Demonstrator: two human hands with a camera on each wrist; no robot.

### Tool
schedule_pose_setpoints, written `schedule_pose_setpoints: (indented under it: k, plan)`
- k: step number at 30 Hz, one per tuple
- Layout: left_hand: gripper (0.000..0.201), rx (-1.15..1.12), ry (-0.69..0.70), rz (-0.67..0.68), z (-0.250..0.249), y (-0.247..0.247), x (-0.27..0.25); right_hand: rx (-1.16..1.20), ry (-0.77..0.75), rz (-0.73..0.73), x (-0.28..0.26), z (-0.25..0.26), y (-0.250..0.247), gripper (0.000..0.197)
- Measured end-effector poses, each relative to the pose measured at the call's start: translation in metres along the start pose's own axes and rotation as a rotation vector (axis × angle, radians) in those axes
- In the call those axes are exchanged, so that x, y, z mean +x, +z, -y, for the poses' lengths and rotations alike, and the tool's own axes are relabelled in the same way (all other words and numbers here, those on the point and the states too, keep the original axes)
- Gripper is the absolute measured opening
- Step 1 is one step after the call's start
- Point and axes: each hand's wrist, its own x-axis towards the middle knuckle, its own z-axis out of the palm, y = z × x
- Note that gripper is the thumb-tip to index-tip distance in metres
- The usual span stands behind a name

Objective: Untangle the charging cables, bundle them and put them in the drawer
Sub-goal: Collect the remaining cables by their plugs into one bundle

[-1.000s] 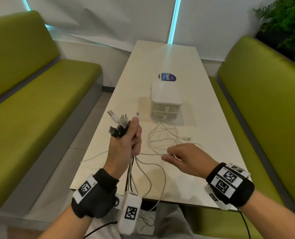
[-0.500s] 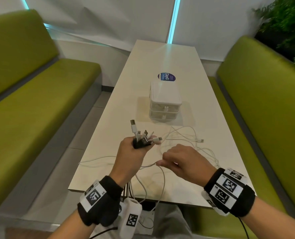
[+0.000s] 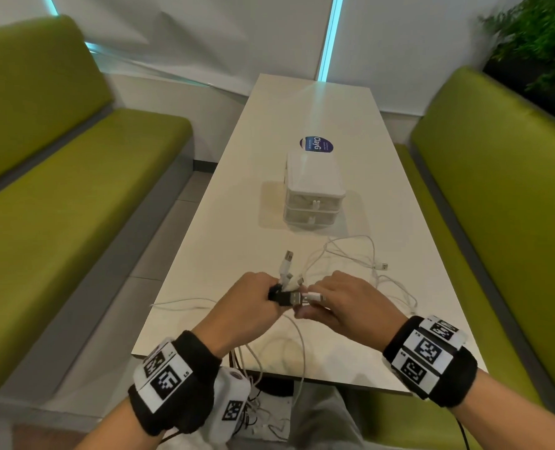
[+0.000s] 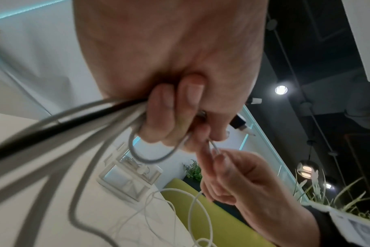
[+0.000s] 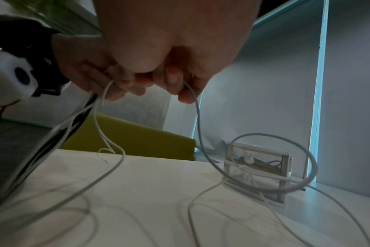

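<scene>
My left hand (image 3: 253,303) grips a bunch of cable ends (image 3: 289,287), white and black, with the plugs sticking out to the right; the cords (image 4: 63,127) trail down past the table's near edge. My right hand (image 3: 341,303) meets it and pinches a thin white cable (image 5: 197,117) just below the plugs. That cable's slack (image 3: 351,254) lies in loose loops on the white table (image 3: 302,108). A small white two-drawer box (image 3: 313,190) stands beyond the loops, both drawers closed, with cables visible inside the box (image 5: 258,165) in the right wrist view.
Green benches flank the table, the left bench (image 3: 58,206) and the right bench (image 3: 497,206). A blue round sticker (image 3: 316,144) lies behind the box. A plant (image 3: 542,43) stands at the far right. One white cable (image 3: 182,303) runs off toward the table's left edge.
My left hand has dropped from chest height toward the table and tilted the plugs rightward. My right hand has slid left along the white cable until it meets the left hand.
</scene>
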Motion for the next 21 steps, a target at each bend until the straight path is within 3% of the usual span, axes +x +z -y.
schedule_pose_setpoints:
  k: [2, 4, 6, 8, 12, 15, 18, 21]
  plan:
    - [0.033, -0.068, 0.02, -0.1, 0.0, -0.004, 0.001, 0.106, 0.099, 0.065, 0.006, 0.001, -0.003, 0.056]
    - [0.043, -0.231, -0.009, -0.316, 0.002, -0.012, 0.003, 0.156, 0.206, 0.115, 0.011, -0.005, -0.004, 0.041]
    - [0.043, -0.476, -0.062, -0.539, 0.011, -0.025, 0.004, 0.121, 0.31, 0.161, 0.01, -0.018, -0.005, 0.036]
    - [0.039, -0.609, -0.118, -0.643, 0.02, -0.039, 0.006, 0.072, 0.442, 0.229, 0.005, -0.03, -0.007, 0.038]
    - [0.029, -0.304, -0.124, -0.66, 0.025, -0.039, 0.011, 0.066, 0.426, 0.263, 0.001, -0.025, -0.003, 0.039]
    - [0.04, -0.256, 0.101, -0.699, 0.009, -0.019, 0.005, 0.055, 0.364, 0.256, 0.009, -0.014, 0.001, 0.038]
    - [0.054, -0.191, 0.277, -0.494, 0.0, 0.004, 0.004, 0.023, 0.282, 0.267, 0.02, -0.005, -0.003, 0.031]
    - [0.068, 0.09, 0.364, -0.36, -0.002, 0.017, 0.006, 0.024, 0.213, 0.282, 0.027, 0.004, -0.012, 0.018]
